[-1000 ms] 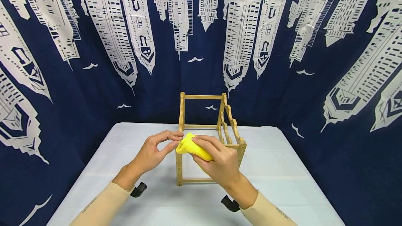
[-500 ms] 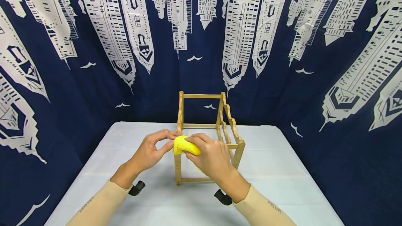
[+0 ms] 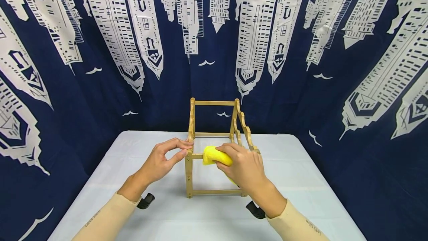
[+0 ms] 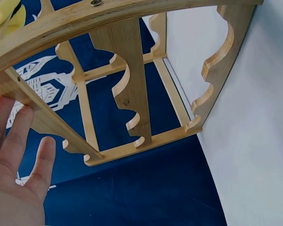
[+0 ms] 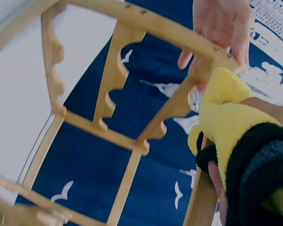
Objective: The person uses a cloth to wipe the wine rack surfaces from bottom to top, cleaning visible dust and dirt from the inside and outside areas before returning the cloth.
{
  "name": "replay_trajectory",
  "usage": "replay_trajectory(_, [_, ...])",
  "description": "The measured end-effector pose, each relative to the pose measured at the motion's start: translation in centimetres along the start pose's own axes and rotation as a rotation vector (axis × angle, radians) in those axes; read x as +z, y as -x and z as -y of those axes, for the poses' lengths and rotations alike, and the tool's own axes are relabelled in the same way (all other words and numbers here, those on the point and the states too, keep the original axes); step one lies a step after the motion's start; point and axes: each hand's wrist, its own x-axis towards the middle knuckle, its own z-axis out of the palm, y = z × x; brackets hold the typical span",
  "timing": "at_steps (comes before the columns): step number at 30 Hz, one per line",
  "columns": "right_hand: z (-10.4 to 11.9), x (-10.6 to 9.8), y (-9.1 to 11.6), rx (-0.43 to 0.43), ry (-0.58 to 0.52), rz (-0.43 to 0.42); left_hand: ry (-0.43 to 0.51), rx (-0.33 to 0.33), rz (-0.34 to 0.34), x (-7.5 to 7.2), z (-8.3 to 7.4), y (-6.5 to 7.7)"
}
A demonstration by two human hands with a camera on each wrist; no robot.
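Note:
A wooden rack (image 3: 219,192) with scalloped side slats stands upright on the table. My left hand (image 3: 162,161) holds the rack's front left upper corner, thumb on one side and fingers on the other. In the left wrist view, fingertips (image 4: 22,113) lie right at a slat. My right hand (image 3: 242,164) grips a bunched yellow cloth (image 3: 214,156) that wraps over the front upper rail, a little right of that corner. In the right wrist view the fluffy cloth (image 5: 221,113) shows black and blue-grey parts and hides much of the rail.
The white table (image 3: 301,196) extends around the rack. Behind it hangs a dark blue curtain (image 3: 174,99) printed with white buildings and birds. Black wrist mounts (image 3: 146,201) sit below both wrists.
My right hand has moved the cloth left to the rack's front corner, then back right along the front rail. My left hand has stayed nearly still at the corner.

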Motion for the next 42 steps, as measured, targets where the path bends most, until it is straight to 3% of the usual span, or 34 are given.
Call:
replay_trajectory(12, [-4.1, -4.1, 2.1, 0.126, 0.058, 0.066, -0.006, 0.020, 0.000, 0.1, -0.1, 0.0])
replay_trajectory(22, [-4.4, -3.6, 1.9, 0.101, 0.017, 0.053, -0.015, 0.016, 0.011, 0.2, 0.0, -0.2])
replay_trajectory(33, [-1.6, -0.9, 0.7, 0.001, 0.018, -0.010, -0.012, -0.022, 0.020, -0.1, -0.2, -0.1])
replay_trajectory(42, [2.0, 1.7, -1.6, -0.069, -0.058, 0.015, 0.015, -0.026, 0.026, -0.1, 0.2, 0.1])
